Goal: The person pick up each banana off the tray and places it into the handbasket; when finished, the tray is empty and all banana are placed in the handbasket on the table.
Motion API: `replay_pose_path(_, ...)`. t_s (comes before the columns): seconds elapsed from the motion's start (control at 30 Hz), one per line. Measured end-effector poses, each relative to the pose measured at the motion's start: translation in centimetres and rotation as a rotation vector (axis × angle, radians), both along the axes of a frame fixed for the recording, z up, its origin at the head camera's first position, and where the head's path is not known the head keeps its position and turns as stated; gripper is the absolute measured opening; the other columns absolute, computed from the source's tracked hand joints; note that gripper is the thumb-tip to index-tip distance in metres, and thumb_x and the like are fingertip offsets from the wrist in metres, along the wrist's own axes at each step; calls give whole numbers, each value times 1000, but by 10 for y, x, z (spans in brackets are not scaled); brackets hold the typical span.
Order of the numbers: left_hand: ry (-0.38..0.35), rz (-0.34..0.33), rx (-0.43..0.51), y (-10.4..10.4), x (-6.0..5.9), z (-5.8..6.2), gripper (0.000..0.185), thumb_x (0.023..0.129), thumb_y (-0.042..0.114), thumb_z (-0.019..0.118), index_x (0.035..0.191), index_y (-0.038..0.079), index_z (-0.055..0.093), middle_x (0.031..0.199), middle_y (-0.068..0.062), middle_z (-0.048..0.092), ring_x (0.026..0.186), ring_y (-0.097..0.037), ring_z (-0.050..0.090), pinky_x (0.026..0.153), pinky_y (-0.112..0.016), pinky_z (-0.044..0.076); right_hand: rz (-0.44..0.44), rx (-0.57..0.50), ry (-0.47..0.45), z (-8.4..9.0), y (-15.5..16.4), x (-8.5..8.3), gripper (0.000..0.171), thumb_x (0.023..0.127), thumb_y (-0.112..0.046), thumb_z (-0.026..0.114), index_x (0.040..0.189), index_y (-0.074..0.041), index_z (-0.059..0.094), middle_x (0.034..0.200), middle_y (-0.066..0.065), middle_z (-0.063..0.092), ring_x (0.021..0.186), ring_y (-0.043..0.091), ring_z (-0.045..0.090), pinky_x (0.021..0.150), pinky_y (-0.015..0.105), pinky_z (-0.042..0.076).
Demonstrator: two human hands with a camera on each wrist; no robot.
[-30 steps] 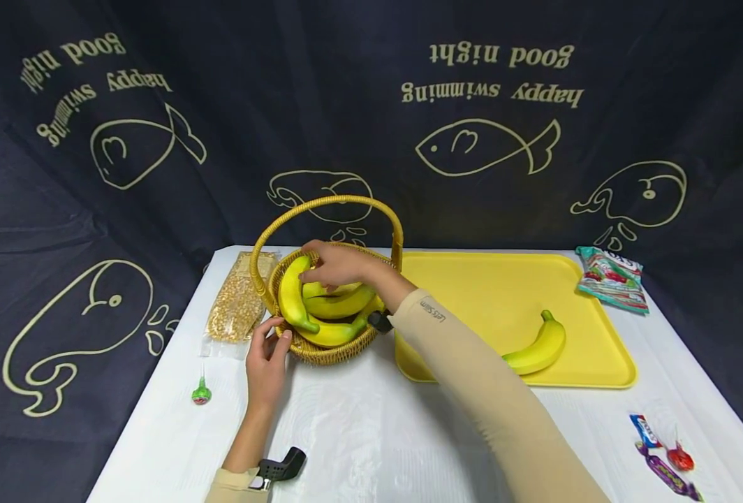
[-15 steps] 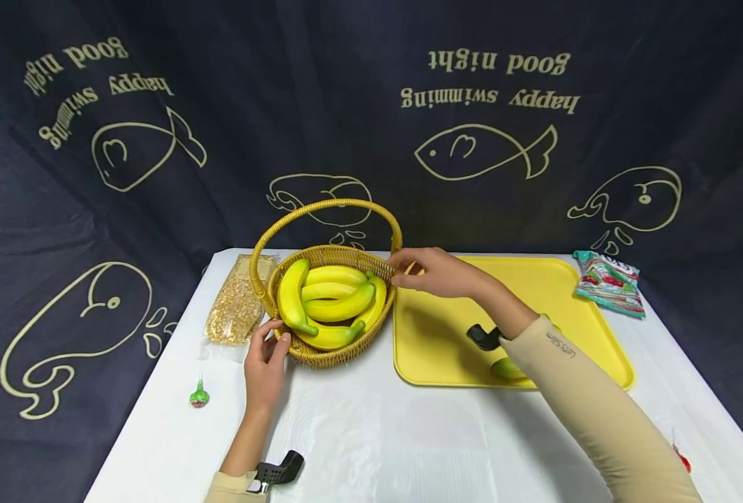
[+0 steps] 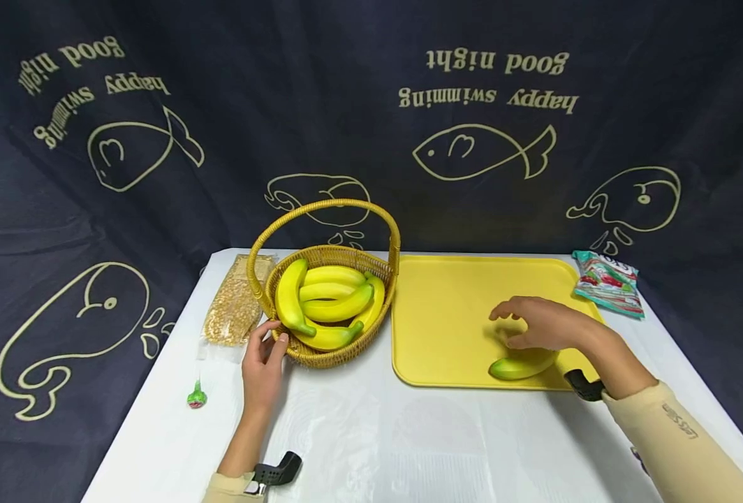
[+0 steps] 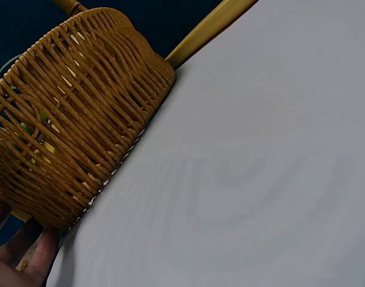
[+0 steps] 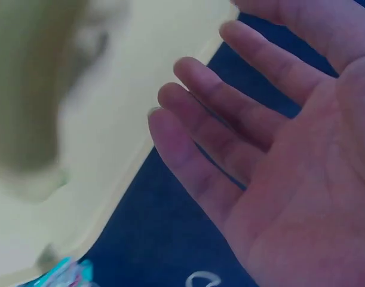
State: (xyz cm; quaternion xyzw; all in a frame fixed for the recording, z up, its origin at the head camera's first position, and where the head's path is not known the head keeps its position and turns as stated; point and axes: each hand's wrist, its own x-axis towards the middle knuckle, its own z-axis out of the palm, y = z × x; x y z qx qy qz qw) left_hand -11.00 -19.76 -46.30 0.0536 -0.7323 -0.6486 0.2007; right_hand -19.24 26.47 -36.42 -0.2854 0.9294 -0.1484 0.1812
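In the head view my left hand (image 3: 262,367) touches the near left side of a wicker basket (image 3: 330,360). Its fingertips also rest against the weave in the left wrist view. Several yellow bananas (image 3: 336,304) with green tips lie inside the basket. On the right, my right hand (image 3: 541,325) hovers over a single banana (image 3: 522,367) on a yellow tray (image 3: 447,314). The right wrist view shows the palm and spread, slightly bent fingers holding nothing, with the blurred banana (image 5: 27,95) apart from them. The hand and forearm partly cover this banana in the head view.
A bag of corn kernels (image 3: 230,307) lies left of the basket, with a green lollipop (image 3: 197,397) nearer the front. A teal snack packet (image 3: 609,283) sits at the tray's far right corner. Behind the white table hangs a dark printed cloth (image 3: 321,105).
My right hand has left the bananas in the basket and moved right, over the tray's banana. The left hand has stayed at the basket. The candies at the right are now mostly behind the sleeve.
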Motion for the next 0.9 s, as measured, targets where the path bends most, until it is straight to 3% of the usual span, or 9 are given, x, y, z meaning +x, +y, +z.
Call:
replay_pose_path(0.2, -2, -6, 5, -3, 1, -1, 35, 98, 18, 58, 129, 2, 54, 136, -7, 50, 120, -29, 50, 81, -17, 47, 30, 16, -52, -14, 22, 18, 49, 70, -11, 82, 116, -10, 65, 109, 2, 58, 98, 25, 51, 86, 45, 45)
replay_pose_path(0.43, 15, 6, 0, -3, 0, 0, 34, 98, 18, 58, 128, 2, 55, 134, -8, 52, 117, -29, 52, 82, -17, 47, -26, 134, 64, -37, 30, 21, 45, 63, -6, 81, 103, -20, 66, 89, -9, 53, 80, 16, 45, 75, 39, 42)
replay_pose_path(0.6, 2, 5, 10, -2, 0, -1, 35, 97, 17, 59, 128, 2, 55, 134, -8, 51, 116, -28, 53, 80, -18, 47, -40, 130, 63, -43, 30, 16, 45, 64, -7, 80, 105, -17, 66, 87, -8, 53, 78, 16, 46, 74, 39, 42)
replay_pose_path(0.73, 7, 1, 13, -2, 0, -1, 35, 97, 17, 59, 128, 2, 55, 134, -8, 51, 116, -28, 53, 80, -18, 47, -46, 108, 34, -40, 25, 15, 47, 69, -17, 83, 112, -12, 65, 90, -7, 55, 81, 17, 48, 76, 41, 44)
replay_pose_path(0.9, 12, 6, 1, -1, -1, 0, 34, 97, 17, 59, 127, 2, 56, 134, -8, 52, 115, -28, 53, 80, -17, 47, -53, 0, 10, -31, 7, 10, 52, 76, -28, 81, 121, -10, 63, 89, -6, 56, 81, 17, 50, 73, 35, 45)
